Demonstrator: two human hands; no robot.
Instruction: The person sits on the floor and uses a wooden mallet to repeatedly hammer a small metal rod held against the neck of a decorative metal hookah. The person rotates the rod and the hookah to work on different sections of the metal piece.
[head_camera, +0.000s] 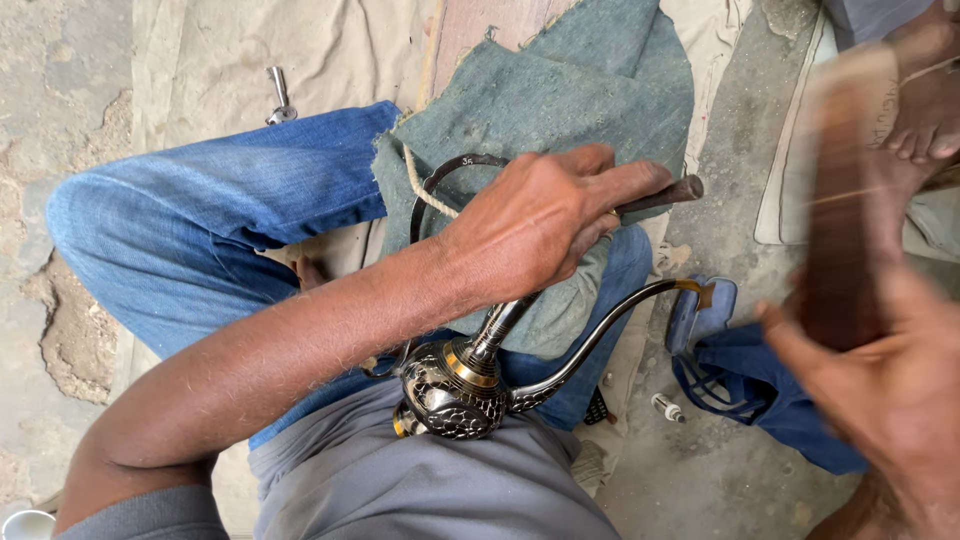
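Mid-strike: left hand (545, 225) fingers clamped on a dark chisel (665, 193) over the engraved brass ewer (455, 385) in the lap, right hand (885, 390) gripping a raised, blurred wooden mallet (850, 190); next wants a square downward hit.

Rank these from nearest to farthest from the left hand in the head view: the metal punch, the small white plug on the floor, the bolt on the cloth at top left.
1. Metal punch: gripped in the left hand.
2. Small white plug: floor, lower right.
3. Bolt: top left, marginally farther.
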